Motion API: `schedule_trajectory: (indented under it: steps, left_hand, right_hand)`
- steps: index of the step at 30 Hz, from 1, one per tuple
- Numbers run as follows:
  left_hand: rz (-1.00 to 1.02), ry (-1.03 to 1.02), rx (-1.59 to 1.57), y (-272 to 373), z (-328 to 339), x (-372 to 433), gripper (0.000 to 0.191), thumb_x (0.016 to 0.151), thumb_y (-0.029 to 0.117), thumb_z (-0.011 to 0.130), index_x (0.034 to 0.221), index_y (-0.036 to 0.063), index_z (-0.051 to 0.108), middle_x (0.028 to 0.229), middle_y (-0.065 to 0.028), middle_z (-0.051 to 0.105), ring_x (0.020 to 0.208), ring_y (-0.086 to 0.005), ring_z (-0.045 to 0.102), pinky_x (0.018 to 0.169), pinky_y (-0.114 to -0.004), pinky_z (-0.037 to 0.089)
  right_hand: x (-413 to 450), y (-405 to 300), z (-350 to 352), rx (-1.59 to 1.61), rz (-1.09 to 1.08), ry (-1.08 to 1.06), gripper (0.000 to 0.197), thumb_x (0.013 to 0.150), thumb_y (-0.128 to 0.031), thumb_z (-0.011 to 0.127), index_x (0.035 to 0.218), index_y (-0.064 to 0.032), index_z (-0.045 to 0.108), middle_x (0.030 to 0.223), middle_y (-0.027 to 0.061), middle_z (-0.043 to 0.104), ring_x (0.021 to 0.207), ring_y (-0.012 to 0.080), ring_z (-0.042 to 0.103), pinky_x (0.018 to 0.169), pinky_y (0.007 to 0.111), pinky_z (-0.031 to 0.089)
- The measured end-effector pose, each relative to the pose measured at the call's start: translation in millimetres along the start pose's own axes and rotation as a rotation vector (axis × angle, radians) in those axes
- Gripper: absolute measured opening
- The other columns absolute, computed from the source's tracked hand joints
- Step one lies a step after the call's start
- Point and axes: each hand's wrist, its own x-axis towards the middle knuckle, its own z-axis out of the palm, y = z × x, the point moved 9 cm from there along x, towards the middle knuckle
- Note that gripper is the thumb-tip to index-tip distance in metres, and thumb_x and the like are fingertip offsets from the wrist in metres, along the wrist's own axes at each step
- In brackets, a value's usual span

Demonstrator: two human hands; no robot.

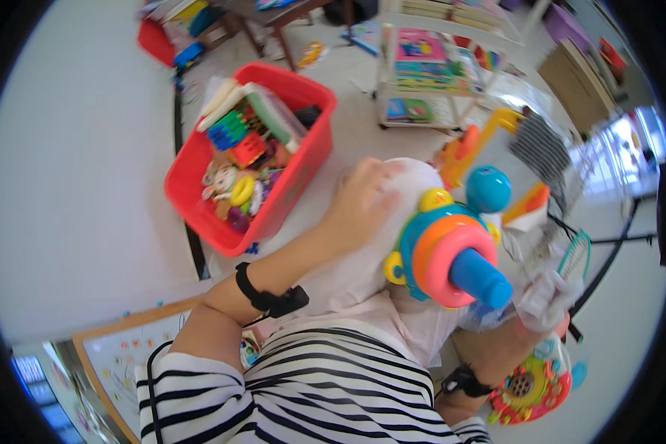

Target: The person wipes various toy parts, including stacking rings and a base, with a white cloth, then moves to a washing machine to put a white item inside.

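A stacking-ring toy (408, 244) with a teal animal-shaped base rests on my lap, tilted so its blue post points toward the lower right. An orange ring and a pink ring (437, 261) sit around that post. The base has a round teal head and yellow feet. My left hand (363, 202), blurred, is over my pale-trousered leg beside the toy, fingers apart and holding nothing. At the right, my right hand (559, 326) grips a crumpled white cloth or wipe (544, 299) that hides most of the fingers. A teal-edged brush-like item (576, 258) shows just beyond the cloth.
A red plastic bin (305, 183) full of toys stands at the left, near the wall. Ahead is a white wheeled book cart (386, 83). A yellow-framed board (485, 150) with striped cloth stands right of it. A red activity toy (552, 397) lies at lower right.
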Motion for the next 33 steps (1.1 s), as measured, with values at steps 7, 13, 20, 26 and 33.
schedule_trajectory:
  steps: [7, 13, 20, 26, 33]
  left_hand:
    - [-0.873, 0.605, 0.420, -346.1, -238.7, -233.6, 0.034, 0.072, 0.007, 0.059, 0.105, 0.0003, 0.052, 0.090, -0.0153, 0.059, 0.081, -0.0239, 0.058, 0.071, -0.032, 0.046]
    - [-0.800, -0.068, 0.830, -334.4, -165.3, -221.9, 0.050, 0.065, 0.017, 0.068, 0.110, 0.0051, 0.050, 0.098, -0.0167, 0.059, 0.090, -0.0329, 0.056, 0.079, -0.039, 0.045]
    - [-1.051, 0.030, 0.641, -323.6, -176.0, -189.6, 0.041, 0.071, 0.024, 0.066, 0.105, 0.0057, 0.051, 0.098, -0.0158, 0.058, 0.092, -0.0329, 0.055, 0.080, -0.038, 0.045]
    - [-0.568, 0.425, -1.111, -190.5, -145.9, -57.2, 0.027, 0.092, 0.021, 0.041, 0.111, 0.0022, 0.042, 0.090, -0.0101, 0.053, 0.087, -0.0205, 0.055, 0.080, -0.038, 0.046]
    - [-0.263, -0.329, -0.924, 40.2, -33.8, 56.4, 0.021, 0.090, 0.015, 0.045, 0.107, 0.0073, 0.034, 0.081, -0.0047, 0.052, 0.070, -0.0098, 0.053, 0.064, -0.022, 0.044]
  right_hand:
    - [-0.5, -0.2, 15.1, 0.239, 0.141, 0.196, 0.032, 0.089, -0.012, 0.041, 0.117, 0.0029, 0.044, 0.100, 0.0111, 0.058, 0.072, 0.0153, 0.057, 0.055, 0.020, 0.044]
    - [0.1, -33.9, 61.2, -0.504, -0.239, -0.243, 0.034, 0.087, -0.012, 0.046, 0.118, 0.0026, 0.042, 0.114, 0.0122, 0.051, 0.102, 0.0197, 0.053, 0.078, 0.024, 0.044]
    - [2.4, -60.0, 96.2, -0.495, -0.369, -0.246, 0.029, 0.086, -0.007, 0.046, 0.113, 0.0031, 0.047, 0.108, 0.0130, 0.054, 0.098, 0.0214, 0.054, 0.077, 0.026, 0.044]
    - [28.1, -95.5, 131.1, -1.214, -0.473, -0.337, 0.029, 0.086, -0.009, 0.046, 0.112, 0.0031, 0.047, 0.103, 0.0130, 0.056, 0.093, 0.0214, 0.056, 0.077, 0.029, 0.046]
    - [16.6, -108.4, 229.0, 0.123, -0.274, -0.627, 0.055, 0.085, -0.038, 0.043, 0.124, 0.0001, 0.041, 0.122, 0.0157, 0.044, 0.111, 0.0261, 0.044, 0.098, 0.039, 0.029]
